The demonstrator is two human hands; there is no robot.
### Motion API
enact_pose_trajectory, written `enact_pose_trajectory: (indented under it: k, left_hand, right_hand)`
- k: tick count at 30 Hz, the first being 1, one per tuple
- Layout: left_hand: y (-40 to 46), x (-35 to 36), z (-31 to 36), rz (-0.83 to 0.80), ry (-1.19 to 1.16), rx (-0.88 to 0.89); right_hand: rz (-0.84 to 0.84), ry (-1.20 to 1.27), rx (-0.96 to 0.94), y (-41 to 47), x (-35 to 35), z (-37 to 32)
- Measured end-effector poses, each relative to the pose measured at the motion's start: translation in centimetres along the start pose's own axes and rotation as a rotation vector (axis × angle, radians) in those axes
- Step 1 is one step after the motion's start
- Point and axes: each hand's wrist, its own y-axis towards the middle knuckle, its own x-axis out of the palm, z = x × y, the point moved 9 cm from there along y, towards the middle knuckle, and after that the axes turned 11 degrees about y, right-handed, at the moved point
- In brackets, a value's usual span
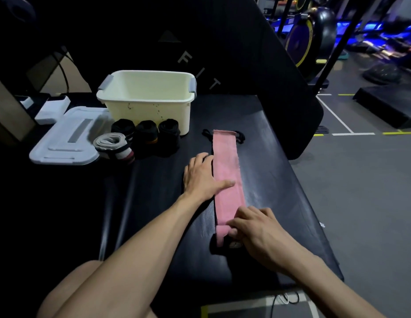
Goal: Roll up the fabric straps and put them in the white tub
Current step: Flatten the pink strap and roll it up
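A long pink fabric strap (225,161) lies stretched flat along the black bench (280,180), with a black cord loop at its far end. My left hand (203,177) rests flat beside the strap's middle, its thumb pressing on the pink fabric. My right hand (255,228) curls its fingers over the strap's near end, where the fabric is folded over. The white tub (147,106) stands open at the far end of the bench, with nothing visible inside. Three black rolled straps (147,134) and a grey-white rolled strap (114,144) sit in front of the tub.
The tub's white lid (62,143) lies to the left, with a white box (52,110) behind it. A black padded panel (257,65) rises behind the bench. Gym floor and exercise machines (314,35) lie to the right. My bare knee shows at bottom left.
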Motion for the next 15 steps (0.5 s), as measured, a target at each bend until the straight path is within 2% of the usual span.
enact_pose_trajectory:
  k: [5,12,15]
  left_hand:
    - [0.3,0.0,-0.2,0.019,-0.041,-0.028]
    - [0.9,0.0,-0.2,-0.021,-0.059,-0.069]
    - [1.3,0.2,0.1,-0.074,-0.053,-0.034]
  right_hand:
    - [-0.038,0.105,0.034,1.6,-0.7,0.9]
    - [0.098,0.164,0.064,1.2,-0.9,1.1]
    - [0.155,0.185,0.076,0.8,-0.6,1.1]
